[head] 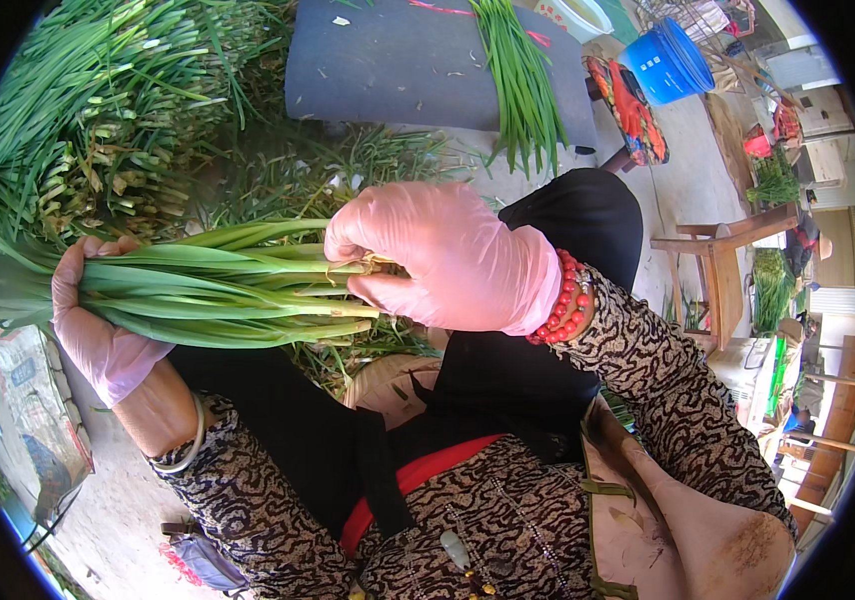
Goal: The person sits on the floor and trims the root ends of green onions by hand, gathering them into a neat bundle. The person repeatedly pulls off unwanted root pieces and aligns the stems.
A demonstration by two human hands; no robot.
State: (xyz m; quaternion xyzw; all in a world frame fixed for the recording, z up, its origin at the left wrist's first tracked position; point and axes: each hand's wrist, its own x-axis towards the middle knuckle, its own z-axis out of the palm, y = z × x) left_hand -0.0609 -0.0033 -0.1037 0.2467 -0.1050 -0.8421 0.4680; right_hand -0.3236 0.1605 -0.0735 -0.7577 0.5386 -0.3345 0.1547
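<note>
My left hand, in a thin pink glove, is closed around the leafy middle of a bunch of garlic chives. The flat green leaves run off to the left and the pale stem ends point right. At those ends my right hand, gloved alike, pinches a dry, yellowish-brown sheath between thumb and fingers. Part of that pinch is hidden behind the fingers. Loose trimmed leaves lie beneath the bunch, between my black-clad legs.
A large chive heap rises at upper left. On a dark mat lies a tied bunch. A flowered stool, blue bucket and wooden chair stand rightward. A printed sack sits at left. People are in the far right background.
</note>
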